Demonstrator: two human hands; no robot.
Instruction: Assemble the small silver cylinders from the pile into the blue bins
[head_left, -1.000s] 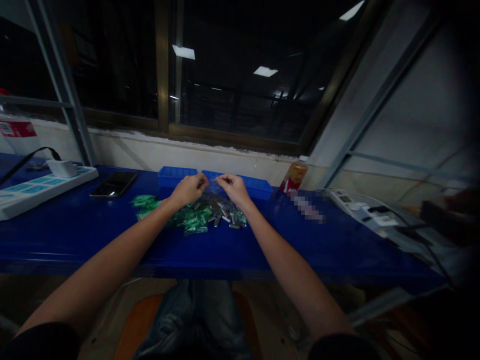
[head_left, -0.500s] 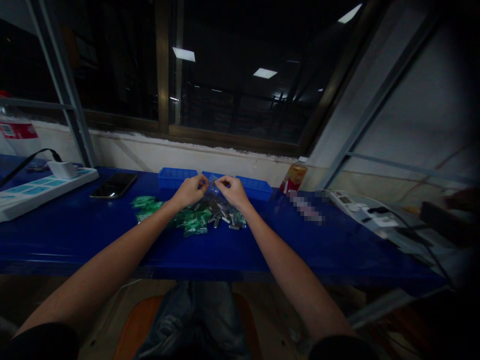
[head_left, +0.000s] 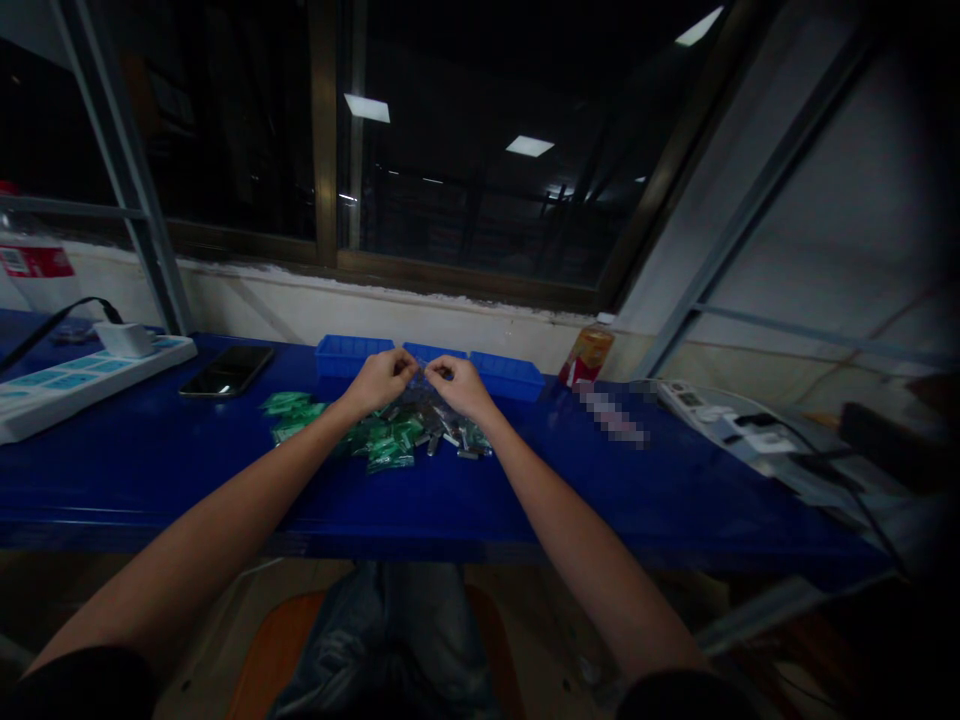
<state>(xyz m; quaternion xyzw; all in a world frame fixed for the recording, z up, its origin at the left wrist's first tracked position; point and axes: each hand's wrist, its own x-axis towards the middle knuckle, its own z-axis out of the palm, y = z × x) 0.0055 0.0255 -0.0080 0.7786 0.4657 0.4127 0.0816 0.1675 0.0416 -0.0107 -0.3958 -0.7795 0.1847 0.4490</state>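
My left hand (head_left: 386,380) and my right hand (head_left: 456,384) meet fingertip to fingertip above the middle of the blue table (head_left: 465,510). Both are closed in a pinch on a small clear plastic bag (head_left: 421,380), mostly hidden by the fingers. Whether anything is inside the bag I cannot tell. Below the hands lies a pile of small green packets (head_left: 391,440) in clear wrapping. Small grey metal-looking pieces (head_left: 468,453) are mixed in at the pile's right side, under my right wrist.
Blue plastic bins (head_left: 506,376) stand behind the hands against the wall. To the left lie a phone (head_left: 227,371) and a white power strip (head_left: 97,385). A drink bottle (head_left: 587,354) stands at the back right, and another power strip (head_left: 712,415) sits farther right.
The fingertips of both hands have come closer together, and the clear bag between them shows less than before. The pile and the bins have stayed put.
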